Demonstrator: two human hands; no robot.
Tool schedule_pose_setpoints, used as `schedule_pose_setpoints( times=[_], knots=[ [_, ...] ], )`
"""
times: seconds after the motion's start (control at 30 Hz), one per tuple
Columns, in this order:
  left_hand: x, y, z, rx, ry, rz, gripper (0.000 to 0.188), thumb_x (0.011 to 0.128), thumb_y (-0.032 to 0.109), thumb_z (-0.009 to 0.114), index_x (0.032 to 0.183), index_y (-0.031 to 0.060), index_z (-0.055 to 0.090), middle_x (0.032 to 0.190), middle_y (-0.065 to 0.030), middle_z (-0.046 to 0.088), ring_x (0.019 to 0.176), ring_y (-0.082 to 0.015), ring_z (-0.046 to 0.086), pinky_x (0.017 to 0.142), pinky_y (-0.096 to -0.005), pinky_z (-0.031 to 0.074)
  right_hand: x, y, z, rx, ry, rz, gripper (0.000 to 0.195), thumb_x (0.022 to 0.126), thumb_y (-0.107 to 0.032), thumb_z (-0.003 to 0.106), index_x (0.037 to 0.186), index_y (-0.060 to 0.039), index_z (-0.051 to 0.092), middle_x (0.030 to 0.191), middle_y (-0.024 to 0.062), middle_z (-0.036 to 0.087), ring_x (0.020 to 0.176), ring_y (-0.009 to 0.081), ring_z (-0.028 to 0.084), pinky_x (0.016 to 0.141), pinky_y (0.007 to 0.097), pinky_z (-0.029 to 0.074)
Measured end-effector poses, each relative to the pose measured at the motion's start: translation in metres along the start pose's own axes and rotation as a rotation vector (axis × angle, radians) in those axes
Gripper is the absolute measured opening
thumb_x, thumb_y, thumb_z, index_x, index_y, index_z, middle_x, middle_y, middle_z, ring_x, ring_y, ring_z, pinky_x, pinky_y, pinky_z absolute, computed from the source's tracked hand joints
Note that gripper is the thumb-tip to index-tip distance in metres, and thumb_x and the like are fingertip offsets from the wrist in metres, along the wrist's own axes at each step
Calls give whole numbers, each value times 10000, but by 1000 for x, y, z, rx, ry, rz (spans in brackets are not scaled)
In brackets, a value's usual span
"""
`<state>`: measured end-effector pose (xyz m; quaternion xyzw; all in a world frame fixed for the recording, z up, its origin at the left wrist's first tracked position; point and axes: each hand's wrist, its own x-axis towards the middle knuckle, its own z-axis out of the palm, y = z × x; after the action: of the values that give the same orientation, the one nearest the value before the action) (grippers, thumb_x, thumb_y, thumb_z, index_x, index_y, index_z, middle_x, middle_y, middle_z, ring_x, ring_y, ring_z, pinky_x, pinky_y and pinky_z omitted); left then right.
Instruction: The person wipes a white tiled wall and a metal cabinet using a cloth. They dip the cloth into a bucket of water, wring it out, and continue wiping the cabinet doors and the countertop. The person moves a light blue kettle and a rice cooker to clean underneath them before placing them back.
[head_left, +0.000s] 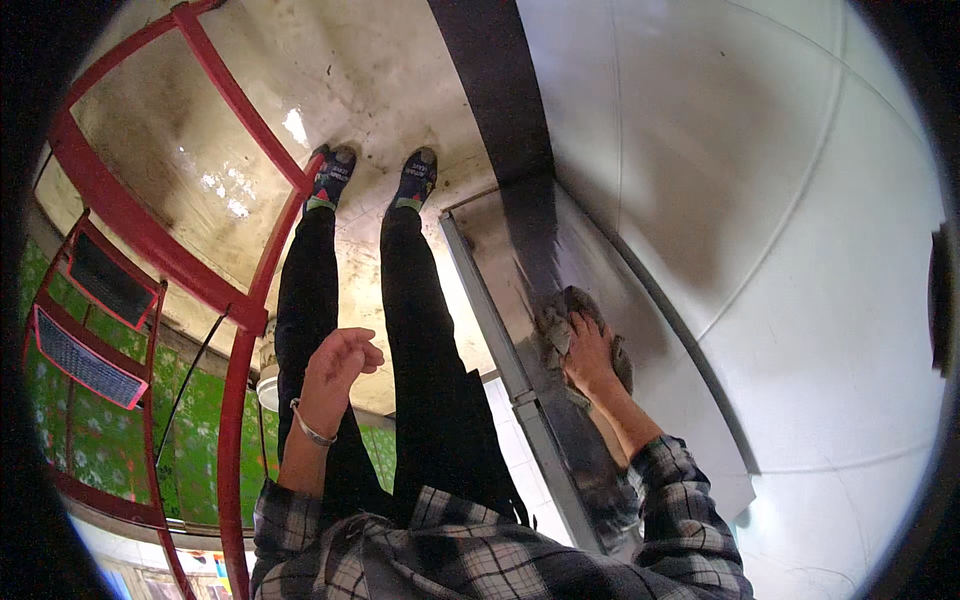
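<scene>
My right hand (589, 352) presses a crumpled grey cloth (625, 367) against a shiny dark surface (499, 255) that has a grey metal edge. Its fingers are spread over the cloth, and the cloth sticks out on both sides of the hand. My left hand (341, 364) hangs in the air in front of my left leg, with a bracelet at the wrist. The left fingers are loosely bent and nothing shows in them.
A red metal frame (142, 217) curves along the left, with dark mesh steps (90, 352) beyond it. A large pale panel (795, 300) rises at the right. A whitish bucket (268, 386) stands behind my left leg. The floor (375, 82) has wet-looking, shiny patches.
</scene>
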<state>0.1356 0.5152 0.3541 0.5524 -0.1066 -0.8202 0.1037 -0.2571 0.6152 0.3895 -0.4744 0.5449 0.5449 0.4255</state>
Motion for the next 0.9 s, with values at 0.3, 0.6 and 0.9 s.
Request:
schedule_pose_setpoints(
  times=[0.3, 0.6, 0.9],
  knots=[
    [33, -18, 18, -62, 25, -165, 256, 916, 18, 471, 1160, -1, 546, 952, -71, 626, 889, -138, 594, 849, -289, 478, 168, 40, -9, -111, -3, 59, 555, 902, -282, 495, 1398, -54, 391, 1482, 156, 296, 1366, 318, 260, 1099, 609, 122],
    [54, -41, 34, -68, 19, -283, 292, 911, -15, 478, 1198, 13, 524, 996, -87, 626, 965, -152, 594, 892, -303, 475, 343, 50, -9, 19, 201, 74, 551, 827, -299, 535, 1260, 40, 494, 1349, 225, 434, 1265, 383, 387, 1037, 632, 241],
    [65, -55, 32, -64, -2, -293, 293, 919, 13, 480, 1210, 6, 520, 1013, -96, 624, 972, -165, 596, 904, -317, 469, 378, -88, 28, 61, 105, -273, 422, 793, -278, 541, 1098, 1, 630, 1238, 212, 538, 1180, 363, 469, 1010, 584, 298]
  ],
)
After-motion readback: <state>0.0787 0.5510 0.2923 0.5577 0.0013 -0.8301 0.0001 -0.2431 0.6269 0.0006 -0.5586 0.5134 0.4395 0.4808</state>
